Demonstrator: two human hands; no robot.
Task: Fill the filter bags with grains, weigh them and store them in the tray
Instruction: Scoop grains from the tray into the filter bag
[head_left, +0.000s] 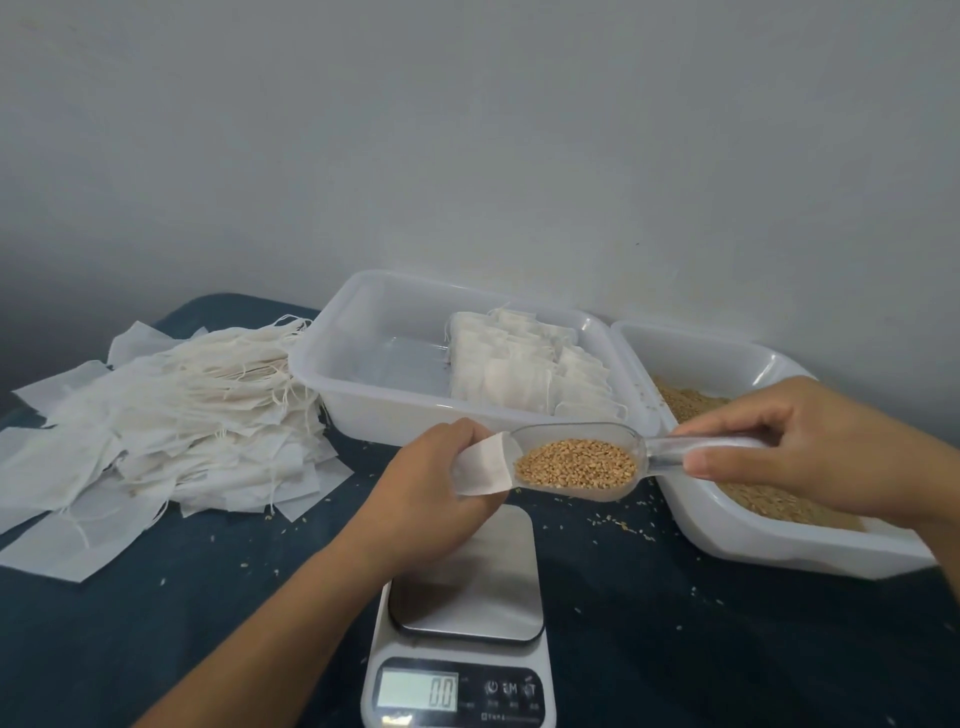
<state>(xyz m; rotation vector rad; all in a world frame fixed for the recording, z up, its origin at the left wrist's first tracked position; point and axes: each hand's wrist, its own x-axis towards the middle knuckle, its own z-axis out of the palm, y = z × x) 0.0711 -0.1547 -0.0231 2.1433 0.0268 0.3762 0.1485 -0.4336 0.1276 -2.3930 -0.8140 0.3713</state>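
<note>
Left hand pinching empty filter bag at centre frame, above scale reading 0.0. Right hand gripping clear scoop heaped with grains — lip just at bag mouth. Risk: narrow, limp opening, overfull scoop — spillage onto desk. Tray upper centre.

Head-worn view — looks forward and down, close over the table.

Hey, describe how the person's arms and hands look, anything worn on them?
Both forearms are bare as far as the frame shows: no sleeves in view. The left hand and right hand carry no gloves, and no rings, watch or bracelets show. The nails look short and unpainted.
</note>
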